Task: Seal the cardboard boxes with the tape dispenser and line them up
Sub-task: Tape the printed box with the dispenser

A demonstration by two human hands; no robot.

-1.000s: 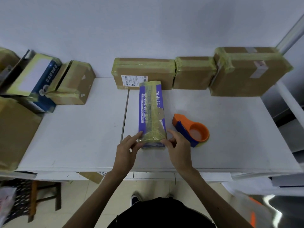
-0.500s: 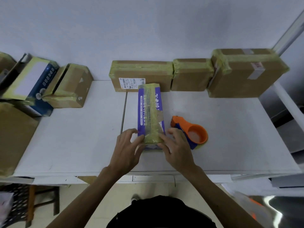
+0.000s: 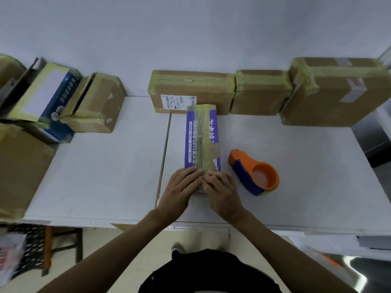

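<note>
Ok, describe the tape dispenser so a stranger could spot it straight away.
On the white table, find the long purple box that the left hand and right hand rest on. The tape dispenser lies just right of it, not touching. Unlike the brown taped cartons along the wall, it is orange and blue with a round ring.

— Where are the hands?

— The left hand (image 3: pixel 182 187) and the right hand (image 3: pixel 222 193) lie side by side, touching, and press down on the near end of a long purple cardboard box (image 3: pixel 201 140). Their fingers rest on the yellowish tape (image 3: pixel 202 144) that runs along its top.

— And beside them?

— Just right of the right hand, an orange and blue tape dispenser (image 3: pixel 254 174) lies on the white table (image 3: pixel 105 166), apart from the box.

— Farther off?

— Beyond the hands, three taped brown cardboard boxes (image 3: pixel 260 92) stand in a row against the wall (image 3: pixel 190 34). More taped boxes (image 3: pixel 95 102) sit far left of the left hand.
</note>
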